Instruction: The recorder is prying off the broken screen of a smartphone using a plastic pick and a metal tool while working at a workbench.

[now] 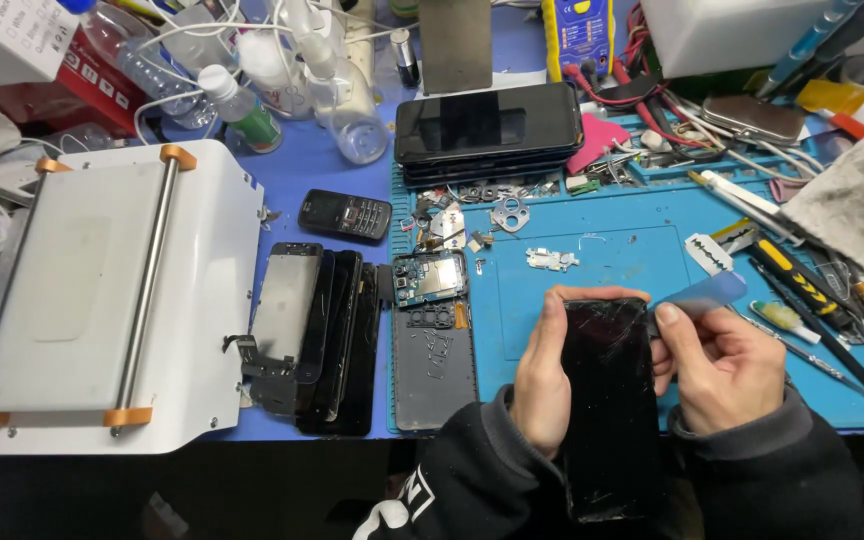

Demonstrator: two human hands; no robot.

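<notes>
Black cracked phone (607, 400) in L hand (537, 385); R hand (727, 365) w/ blue pick (702, 292).

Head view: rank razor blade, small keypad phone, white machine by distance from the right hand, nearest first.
1. razor blade: on the blue mat, just up from the right hand, which holds a blue pry card.
2. small keypad phone: up and left, past the opened phone.
3. white machine: far left edge of the bench.
</notes>
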